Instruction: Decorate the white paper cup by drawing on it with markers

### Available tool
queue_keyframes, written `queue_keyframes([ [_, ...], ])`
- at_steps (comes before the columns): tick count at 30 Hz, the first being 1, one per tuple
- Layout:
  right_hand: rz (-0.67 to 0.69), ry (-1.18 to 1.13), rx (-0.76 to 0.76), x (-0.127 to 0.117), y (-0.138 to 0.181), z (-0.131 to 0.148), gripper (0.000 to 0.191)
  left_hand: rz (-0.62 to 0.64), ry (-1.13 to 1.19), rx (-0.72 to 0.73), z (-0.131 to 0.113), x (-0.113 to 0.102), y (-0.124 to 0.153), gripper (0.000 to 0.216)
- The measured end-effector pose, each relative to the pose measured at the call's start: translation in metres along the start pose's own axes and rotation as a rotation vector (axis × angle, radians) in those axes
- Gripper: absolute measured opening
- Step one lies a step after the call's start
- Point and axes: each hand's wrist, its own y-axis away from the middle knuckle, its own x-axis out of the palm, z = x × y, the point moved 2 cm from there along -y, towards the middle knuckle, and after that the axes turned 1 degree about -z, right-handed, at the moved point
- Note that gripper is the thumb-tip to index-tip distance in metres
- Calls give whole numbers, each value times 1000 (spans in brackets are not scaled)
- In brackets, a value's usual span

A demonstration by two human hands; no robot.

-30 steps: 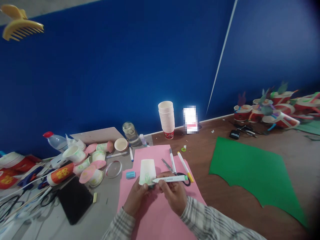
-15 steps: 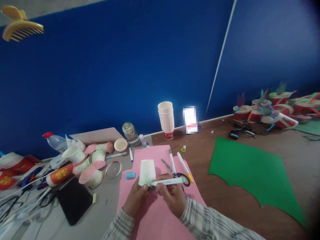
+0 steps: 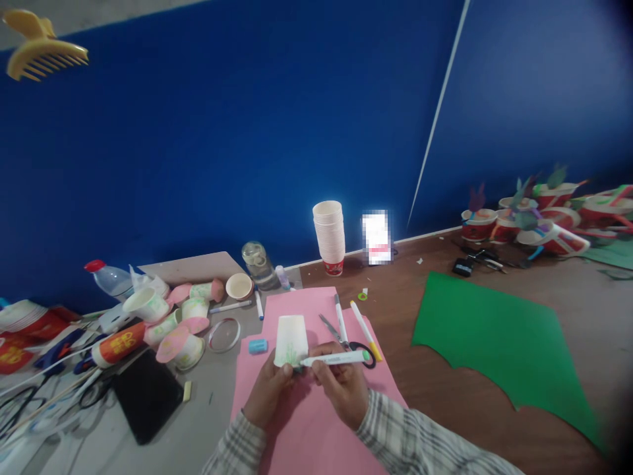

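A white paper cup (image 3: 291,333) with green strokes near its lower end is held in my left hand (image 3: 271,389), thumb on its edge. In my right hand (image 3: 341,386) is a white marker (image 3: 336,358) with a green end, lying nearly level, its tip at the cup's lower right side. Beneath both hands are sheets of pink paper (image 3: 316,435). Just beyond my right hand lie scissors (image 3: 331,328), partly hidden by the hand and marker, a white marker (image 3: 340,316) and a yellow-capped marker (image 3: 366,330). A blue eraser-like block (image 3: 258,346) rests left of the cup.
A stack of paper cups (image 3: 329,237) stands against the blue wall beside a glass jar (image 3: 260,267). Decorated cups (image 3: 180,346), a tape roll (image 3: 224,336) and a black tablet-like slab (image 3: 147,396) crowd the left. Green paper (image 3: 494,343) and crafted red cups (image 3: 554,227) are on the right.
The marker in my right hand has shifted very slightly at the cup's lower side, and a few more green strokes seem to show there. My left hand keeps its hold on the cup.
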Motion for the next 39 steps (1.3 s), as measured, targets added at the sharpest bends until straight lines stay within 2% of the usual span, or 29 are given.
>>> queue_keyframes([
  [4, -11, 74, -20, -1, -1, -1, 8, 10, 7, -12, -1, 1, 1, 37],
  [8, -58, 9, -24, -1, -2, 1, 7, 20, 5, -16, -4, 2, 2, 40],
  [12, -39, -34, -9, 0, -2, 2, 7, 42, 11, -27, -5, 2, 3, 38],
  [19, -14, 45, 16, -3, 0, -3, 7, 0, 15, -23, -3, 2, 2, 38],
  [27, -71, -89, 10, 0, -4, 6, 8, 41, 18, -38, -2, -2, 1, 41],
  [36, -31, -44, 32, 0, -3, 1, 6, 56, 13, -10, -3, -1, 1, 34],
  [39, -55, -38, 8, 0, -4, 1, 7, 51, 12, -18, -3, -1, 1, 35],
])
